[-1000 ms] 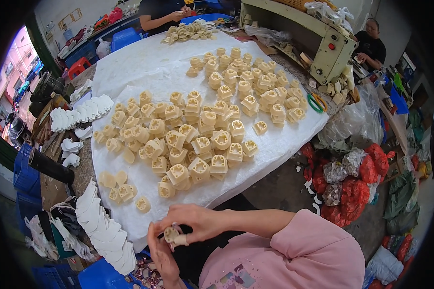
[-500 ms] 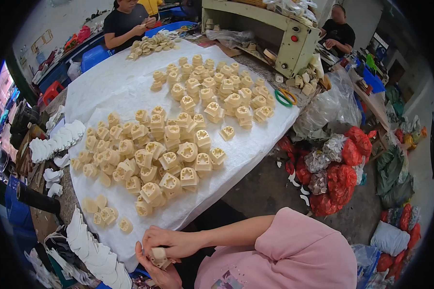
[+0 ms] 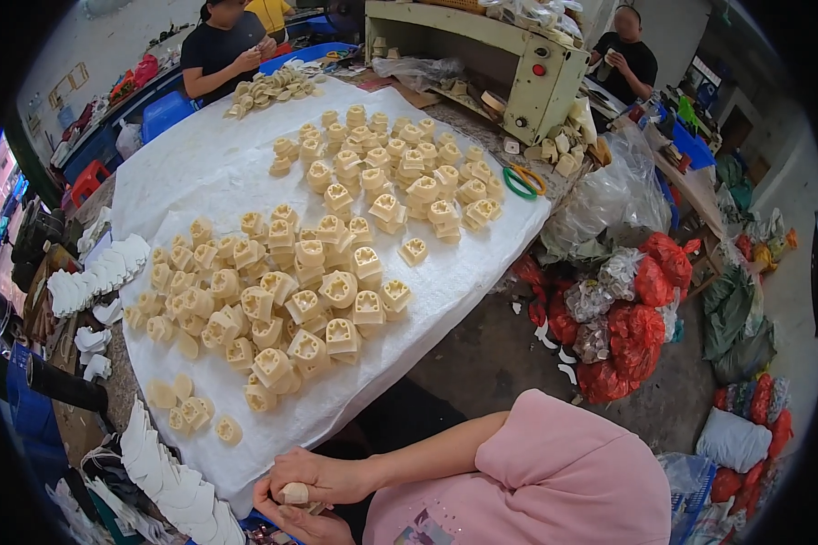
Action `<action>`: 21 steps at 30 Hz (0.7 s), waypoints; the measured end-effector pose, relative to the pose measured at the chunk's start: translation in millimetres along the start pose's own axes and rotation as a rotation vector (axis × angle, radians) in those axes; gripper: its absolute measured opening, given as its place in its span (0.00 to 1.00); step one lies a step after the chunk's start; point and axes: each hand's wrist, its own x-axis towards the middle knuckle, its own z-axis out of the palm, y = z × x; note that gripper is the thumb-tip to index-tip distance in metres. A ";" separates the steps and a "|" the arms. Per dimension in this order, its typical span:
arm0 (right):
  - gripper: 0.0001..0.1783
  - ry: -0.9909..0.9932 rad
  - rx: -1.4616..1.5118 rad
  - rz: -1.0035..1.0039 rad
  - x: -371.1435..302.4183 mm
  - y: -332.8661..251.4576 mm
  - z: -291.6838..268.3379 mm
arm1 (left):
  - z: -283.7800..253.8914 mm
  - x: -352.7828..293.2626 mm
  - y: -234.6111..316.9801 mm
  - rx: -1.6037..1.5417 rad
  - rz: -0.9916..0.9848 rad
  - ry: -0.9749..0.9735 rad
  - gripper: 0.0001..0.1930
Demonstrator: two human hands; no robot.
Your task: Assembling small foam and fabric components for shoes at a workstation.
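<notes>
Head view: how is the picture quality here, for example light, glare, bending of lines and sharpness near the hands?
Head view: even, soft light with faint shadows under the cream moulded pieces; no strong glare on the white cloth; fisheye bends the table edge, with a black rim around; the hands sit low at the edge, slightly soft but readable.

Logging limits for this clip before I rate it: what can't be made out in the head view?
- Cream part: mostly covered by the right hand; shape unclear.
- Left hand: fingers cut by the lower edge; grip unclear.
- Stamped white pieces: run off the bottom rim.
- Cream blocks far up the sheet: too small for detail.
</notes>
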 end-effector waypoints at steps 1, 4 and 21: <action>0.14 -0.060 -0.068 0.057 -0.5 -2.4 -1.8 | -1.6 0.1 -4.7 -0.001 0.000 -0.002 0.33; 0.16 -0.057 -0.114 0.046 -6.1 -0.2 6.8 | -6.9 2.1 -15.4 -0.139 -0.082 -0.020 0.31; 0.14 0.177 0.308 0.427 -7.5 0.7 0.4 | -1.4 14.5 -11.5 -0.793 -0.303 -0.247 0.29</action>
